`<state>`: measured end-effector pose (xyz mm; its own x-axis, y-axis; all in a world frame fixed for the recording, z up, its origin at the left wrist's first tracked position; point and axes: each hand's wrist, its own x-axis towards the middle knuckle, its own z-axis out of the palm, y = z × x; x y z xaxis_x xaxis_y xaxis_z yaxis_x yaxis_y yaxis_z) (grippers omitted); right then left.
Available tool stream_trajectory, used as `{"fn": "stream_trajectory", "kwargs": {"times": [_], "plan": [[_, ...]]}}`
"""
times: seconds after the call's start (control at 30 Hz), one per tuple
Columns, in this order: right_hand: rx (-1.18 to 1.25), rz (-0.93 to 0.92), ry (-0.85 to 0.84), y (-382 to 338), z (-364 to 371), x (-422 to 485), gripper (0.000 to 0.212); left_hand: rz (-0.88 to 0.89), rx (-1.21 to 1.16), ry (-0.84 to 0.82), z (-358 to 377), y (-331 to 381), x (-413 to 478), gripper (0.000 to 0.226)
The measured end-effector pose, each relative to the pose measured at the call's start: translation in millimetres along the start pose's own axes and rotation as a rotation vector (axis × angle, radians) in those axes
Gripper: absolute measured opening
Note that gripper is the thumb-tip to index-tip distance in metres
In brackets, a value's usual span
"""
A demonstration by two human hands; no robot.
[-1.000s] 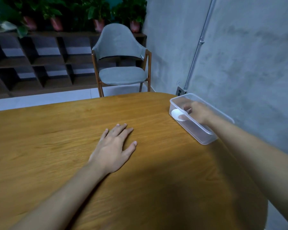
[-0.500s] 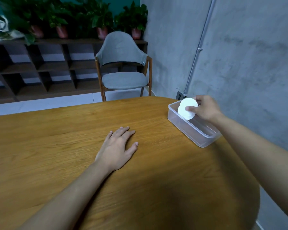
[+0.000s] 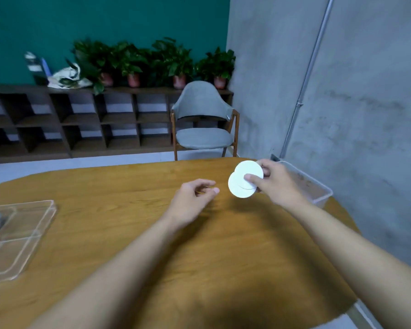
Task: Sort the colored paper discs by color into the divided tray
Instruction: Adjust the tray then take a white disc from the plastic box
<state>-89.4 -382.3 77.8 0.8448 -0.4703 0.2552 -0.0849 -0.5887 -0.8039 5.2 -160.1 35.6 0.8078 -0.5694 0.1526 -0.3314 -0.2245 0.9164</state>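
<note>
Teal wall (image 3: 128, 20) across the far side, rough grey concrete wall (image 3: 365, 91) down the right with a thin metal pipe (image 3: 309, 67) running up it. Low dark wooden shelf unit (image 3: 81, 119) along the far wall, open cubbies, row of potted plants (image 3: 171, 60) in reddish pots on top. Grey padded chair (image 3: 202, 136) with wooden legs in the far right corner. Pale floor (image 3: 22, 170) behind. Honey-coloured wooden table (image 3: 128, 233) with a rounded edge up close, dark shadow along its near side.
</note>
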Motion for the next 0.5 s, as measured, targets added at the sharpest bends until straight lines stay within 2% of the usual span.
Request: {"fn": "stream_trajectory", "kwargs": {"times": [0.1, 0.23, 0.37, 0.5], "plan": [[0.072, -0.053, -0.071, -29.3, 43.2, -22.7, 0.02, -0.01, -0.095, 0.024, -27.1, 1.7, -20.4, 0.029], [0.169, -0.058, -0.18, -59.3, 100.9, -41.9, 0.013, -0.034, -0.09, 0.055, -75.8, -13.0, -56.5, 0.004], [0.187, -0.066, -0.271, -93.9, 164.3, -52.2, 0.009, -0.111, 0.015, 0.135, -146.7, -37.0, -95.2, 0.009], [0.215, -0.07, -0.363, -134.0, 231.2, -49.2, 0.009, -0.164, 0.124, 0.313, -232.5, -61.3, -131.1, 0.012]]}}
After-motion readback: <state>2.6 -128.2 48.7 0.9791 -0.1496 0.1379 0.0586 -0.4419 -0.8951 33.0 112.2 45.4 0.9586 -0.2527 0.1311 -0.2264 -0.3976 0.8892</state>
